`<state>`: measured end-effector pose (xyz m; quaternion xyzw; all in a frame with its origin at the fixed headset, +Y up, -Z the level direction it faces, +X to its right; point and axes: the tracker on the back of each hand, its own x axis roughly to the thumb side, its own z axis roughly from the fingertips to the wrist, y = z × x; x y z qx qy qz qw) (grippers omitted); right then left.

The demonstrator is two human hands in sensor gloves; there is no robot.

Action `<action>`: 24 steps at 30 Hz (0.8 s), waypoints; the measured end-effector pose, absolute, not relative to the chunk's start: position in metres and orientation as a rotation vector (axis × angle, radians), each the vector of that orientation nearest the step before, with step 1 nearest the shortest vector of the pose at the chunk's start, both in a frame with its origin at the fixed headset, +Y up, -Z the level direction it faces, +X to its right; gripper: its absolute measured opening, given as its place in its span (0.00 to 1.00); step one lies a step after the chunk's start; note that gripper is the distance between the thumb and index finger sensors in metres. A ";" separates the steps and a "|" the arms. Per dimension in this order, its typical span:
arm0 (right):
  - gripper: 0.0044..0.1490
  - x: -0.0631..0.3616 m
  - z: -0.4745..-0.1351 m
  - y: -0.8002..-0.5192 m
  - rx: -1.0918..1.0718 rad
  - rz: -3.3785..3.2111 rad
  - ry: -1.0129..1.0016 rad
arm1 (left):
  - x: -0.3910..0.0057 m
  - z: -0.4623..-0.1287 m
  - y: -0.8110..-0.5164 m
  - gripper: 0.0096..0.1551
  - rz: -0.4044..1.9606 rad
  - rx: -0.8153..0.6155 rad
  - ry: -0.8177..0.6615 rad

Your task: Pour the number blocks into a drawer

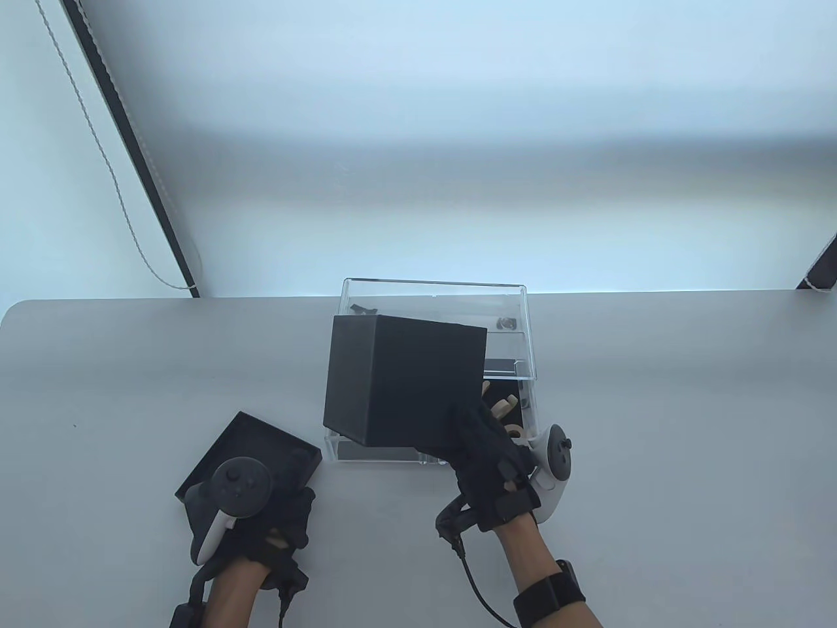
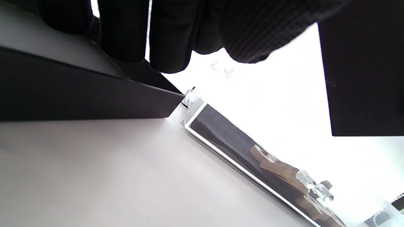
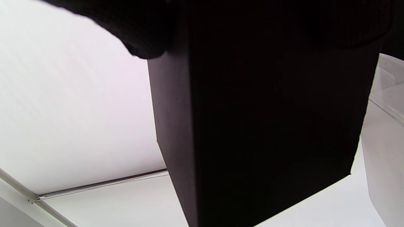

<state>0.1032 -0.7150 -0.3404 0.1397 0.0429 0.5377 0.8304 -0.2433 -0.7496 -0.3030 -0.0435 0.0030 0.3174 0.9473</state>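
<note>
So the right hand (image 1: 487, 458) has the black box (image 1: 402, 386) gripped by its near right corner, fingers wrapped over the edge, and it's holding the box up over the clear drawer (image 1: 435, 451), tipped over. Looks like the open mouth faces down and to the right, though I can't actually see the opening from any view. The drawer is pulled out toward the near side of its clear acrylic case (image 1: 435, 307), and a few wooden number blocks (image 1: 503, 409) are already lying in it, just right of the box and right by the hand's fingers.

The thing that matters here: the box sits pretty much straight above the drawer, covering its left and middle, so whatever's left inside should drop in as long as the mouth stays inside the drawer walls. My guess is the pour is mostly done.

The left hand (image 1: 261, 517) is way off to the near left, resting flat-ish on the black lid (image 1: 261, 451) lying on the table (image 1: 654, 392), fingers over its edge. Can't tell if it's really gripping it or just lying there. The right hand is clearly the 1 doing the work.
</note>
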 end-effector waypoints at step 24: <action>0.25 0.165 -0.264 -0.678 0.754 1.870 -0.142 | -0.242 -0.303 -0.753 0.38 0.604 -0.110 0.017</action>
